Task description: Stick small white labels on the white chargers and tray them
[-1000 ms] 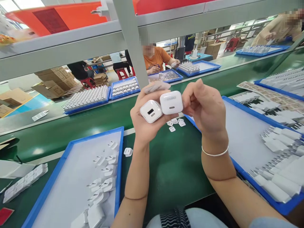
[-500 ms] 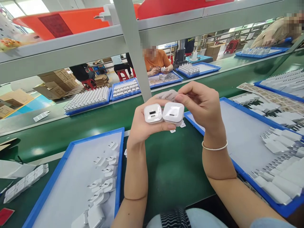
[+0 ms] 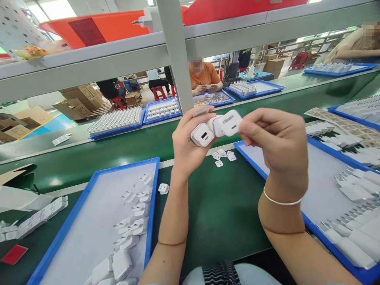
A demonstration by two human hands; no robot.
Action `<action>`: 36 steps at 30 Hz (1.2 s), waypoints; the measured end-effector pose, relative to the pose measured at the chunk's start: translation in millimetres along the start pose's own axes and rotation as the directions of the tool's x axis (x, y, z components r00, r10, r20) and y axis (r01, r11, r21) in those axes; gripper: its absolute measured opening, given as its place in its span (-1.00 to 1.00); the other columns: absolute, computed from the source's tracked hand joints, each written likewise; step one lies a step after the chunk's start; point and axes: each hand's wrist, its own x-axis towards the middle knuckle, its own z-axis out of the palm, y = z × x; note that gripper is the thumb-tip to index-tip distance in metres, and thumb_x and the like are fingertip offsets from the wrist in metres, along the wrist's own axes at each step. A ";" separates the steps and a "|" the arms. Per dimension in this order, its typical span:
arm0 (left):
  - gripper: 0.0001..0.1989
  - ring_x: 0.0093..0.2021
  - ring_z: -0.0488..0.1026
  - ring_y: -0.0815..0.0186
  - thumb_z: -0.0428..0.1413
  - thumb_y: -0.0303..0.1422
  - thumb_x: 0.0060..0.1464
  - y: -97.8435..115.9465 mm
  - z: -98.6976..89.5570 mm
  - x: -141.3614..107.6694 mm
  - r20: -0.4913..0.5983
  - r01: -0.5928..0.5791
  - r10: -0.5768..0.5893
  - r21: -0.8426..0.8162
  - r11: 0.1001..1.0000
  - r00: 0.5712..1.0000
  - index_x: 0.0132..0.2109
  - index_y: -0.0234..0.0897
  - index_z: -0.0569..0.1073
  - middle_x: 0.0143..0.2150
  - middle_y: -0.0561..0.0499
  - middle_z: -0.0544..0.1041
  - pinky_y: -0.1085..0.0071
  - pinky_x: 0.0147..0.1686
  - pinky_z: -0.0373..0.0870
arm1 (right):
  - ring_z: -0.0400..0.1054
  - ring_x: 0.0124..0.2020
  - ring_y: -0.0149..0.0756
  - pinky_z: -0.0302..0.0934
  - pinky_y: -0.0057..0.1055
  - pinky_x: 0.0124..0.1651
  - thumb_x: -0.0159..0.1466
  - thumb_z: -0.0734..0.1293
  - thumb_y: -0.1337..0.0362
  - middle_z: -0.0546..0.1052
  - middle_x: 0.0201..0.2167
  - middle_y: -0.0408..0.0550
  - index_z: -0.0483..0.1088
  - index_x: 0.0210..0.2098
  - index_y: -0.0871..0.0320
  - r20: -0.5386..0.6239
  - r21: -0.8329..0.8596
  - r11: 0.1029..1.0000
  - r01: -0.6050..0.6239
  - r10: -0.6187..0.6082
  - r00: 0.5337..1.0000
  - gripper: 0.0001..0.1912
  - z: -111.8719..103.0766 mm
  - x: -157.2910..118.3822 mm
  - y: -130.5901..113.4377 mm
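Note:
My left hand (image 3: 185, 142) is closed around two white chargers. The nearer charger (image 3: 202, 135) has its end face turned towards me, with a dark USB port and a smaller slot. Partly hidden behind a plate is the second charger (image 3: 216, 126). Between thumb and fingers, my right hand (image 3: 273, 138) pinches a thin white face plate (image 3: 231, 122) with grey print and a small slot, held in front of the second charger; I cannot tell whether they touch. Another white piece (image 3: 203, 112) shows between my left fingers, its kind unclear.
Several loose face plates (image 3: 219, 163) lie on the green bench (image 3: 219, 213), and a small stack (image 3: 163, 188) sits beside the left blue-rimmed tray (image 3: 89, 213) of chargers. A right tray (image 3: 317, 178) holds more chargers. A shelf post (image 3: 175, 55) rises ahead; a co-worker (image 3: 206, 77) sits beyond.
My right hand has moved right and towards me, now showing a face plate in its pinch. My left hand has turned, tilting the chargers. The camera view has shifted slightly left.

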 end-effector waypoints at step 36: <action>-0.77 0.13 0.51 0.14 0.12 -0.18 0.28 2.6 -4.3 -3.3 0.081 0.003 -0.013 0.120 0.993 0.997 0.01 -0.08 0.52 0.10 -0.05 0.55 0.12 0.12 0.50 | 0.23 -0.52 -0.41 0.16 -0.42 -0.48 0.21 0.50 0.17 0.42 -0.58 -0.15 0.54 -0.51 0.16 0.151 -0.014 0.988 -0.152 0.153 0.977 -0.76 19.7 -1.7 -2.7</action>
